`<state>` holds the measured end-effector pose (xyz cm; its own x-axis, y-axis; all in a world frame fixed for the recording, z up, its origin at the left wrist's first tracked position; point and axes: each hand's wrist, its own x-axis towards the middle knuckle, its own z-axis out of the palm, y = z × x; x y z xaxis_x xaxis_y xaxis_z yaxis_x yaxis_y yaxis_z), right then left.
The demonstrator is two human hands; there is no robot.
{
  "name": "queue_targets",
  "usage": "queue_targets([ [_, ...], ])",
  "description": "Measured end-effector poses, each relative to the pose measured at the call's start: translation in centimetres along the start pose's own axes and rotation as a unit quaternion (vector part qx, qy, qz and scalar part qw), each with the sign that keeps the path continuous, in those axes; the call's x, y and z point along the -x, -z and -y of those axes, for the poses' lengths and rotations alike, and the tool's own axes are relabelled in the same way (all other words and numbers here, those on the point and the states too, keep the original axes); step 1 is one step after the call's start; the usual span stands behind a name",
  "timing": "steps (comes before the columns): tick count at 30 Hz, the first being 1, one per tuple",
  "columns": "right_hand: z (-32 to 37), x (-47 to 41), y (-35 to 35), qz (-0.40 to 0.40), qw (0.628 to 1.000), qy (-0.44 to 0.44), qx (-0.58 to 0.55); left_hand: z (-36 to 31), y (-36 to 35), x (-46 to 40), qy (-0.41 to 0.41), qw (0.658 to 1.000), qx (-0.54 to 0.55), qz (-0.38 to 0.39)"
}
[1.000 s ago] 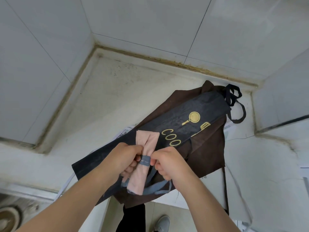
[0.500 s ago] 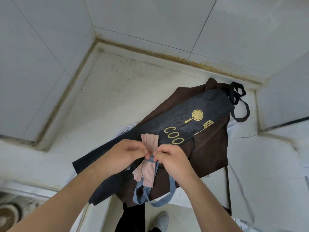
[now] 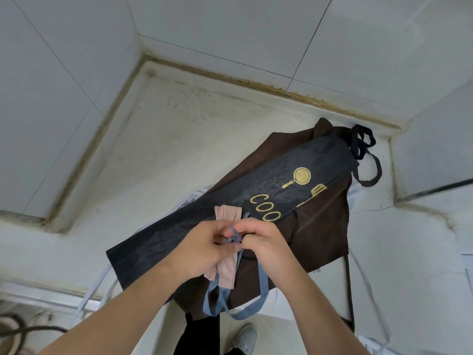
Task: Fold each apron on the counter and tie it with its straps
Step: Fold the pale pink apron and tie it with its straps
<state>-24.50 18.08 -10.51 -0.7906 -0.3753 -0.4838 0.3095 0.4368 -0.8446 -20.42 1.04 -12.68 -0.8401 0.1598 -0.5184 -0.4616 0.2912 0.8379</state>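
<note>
A pink apron (image 3: 227,269) folded into a narrow bundle is held above the counter's front edge. My left hand (image 3: 203,248) grips the bundle's middle and pinches its blue strap (image 3: 234,238). My right hand (image 3: 265,243) pinches the same strap where it is wound round the bundle. The strap's loose ends (image 3: 262,285) hang down in loops below my hands. Under the bundle a dark navy apron (image 3: 294,170) with gold print lies stretched on a brown apron (image 3: 325,221).
The aprons lie on a pale stone counter (image 3: 194,139) set in a tiled corner. Black straps (image 3: 361,144) trail at the far right, beside a raised ledge (image 3: 432,196). White cloth (image 3: 189,198) peeks from beneath. Below the counter edge a grey shoe (image 3: 245,339) shows.
The flat blue band round the pink bundle has been drawn in tight. My hands have closed together over it, and the strap ends now hang lower in long loops.
</note>
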Motion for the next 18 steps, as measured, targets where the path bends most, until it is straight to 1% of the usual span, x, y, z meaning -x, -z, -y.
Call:
queue_targets([
  [2, -0.3, -0.3, -0.1, -0.013, 0.999, 0.035, 0.003, 0.2, 0.0, -0.4, 0.015, 0.998, -0.01, -0.064],
  [3, -0.4, -0.3, -0.1, -0.025, 0.998, 0.059, 0.016, 0.4, 0.0, -0.6, 0.025, 0.996, -0.008, -0.083],
  [5, -0.5, -0.4, 0.0, -0.029, 0.993, 0.083, 0.078, 0.5, 0.1, -0.6, 0.035, 0.996, 0.012, -0.08],
  [9, -1.6, -1.3, 0.0, 0.017, 0.974, 0.04, 0.223, 0.2, 0.3, -0.7, 0.043, 0.994, 0.079, -0.067],
  [10, -1.8, -1.5, -0.1, 0.016, 0.968, 0.043, 0.246, 0.2, 0.4, -0.8, 0.044, 0.992, 0.093, -0.068],
  [12, -1.9, -1.6, -0.3, -0.011, 0.964, 0.051, 0.262, 0.1, 0.4, -0.8, 0.049, 0.991, 0.103, -0.072],
  [14, -2.1, -1.5, -0.3, -0.05, 0.973, 0.032, 0.225, 0.1, 0.2, -0.9, 0.053, 0.989, 0.111, -0.086],
  [15, -2.1, -1.4, -0.3, -0.068, 0.978, 0.005, 0.195, 0.3, 0.2, -1.0, 0.055, 0.987, 0.106, -0.103],
  [16, -2.3, -1.3, -0.2, -0.078, 0.986, -0.027, 0.142, 0.4, 0.1, -1.0, 0.054, 0.986, 0.098, -0.125],
  [17, -2.5, -1.1, -0.2, -0.072, 0.993, -0.064, 0.064, 0.7, 0.1, -1.2, 0.05, 0.984, 0.092, -0.146],
  [18, -2.4, -0.8, -0.4, -0.046, 0.993, -0.104, -0.032, 1.0, 0.2, -1.3, 0.044, 0.982, 0.087, -0.16],
])
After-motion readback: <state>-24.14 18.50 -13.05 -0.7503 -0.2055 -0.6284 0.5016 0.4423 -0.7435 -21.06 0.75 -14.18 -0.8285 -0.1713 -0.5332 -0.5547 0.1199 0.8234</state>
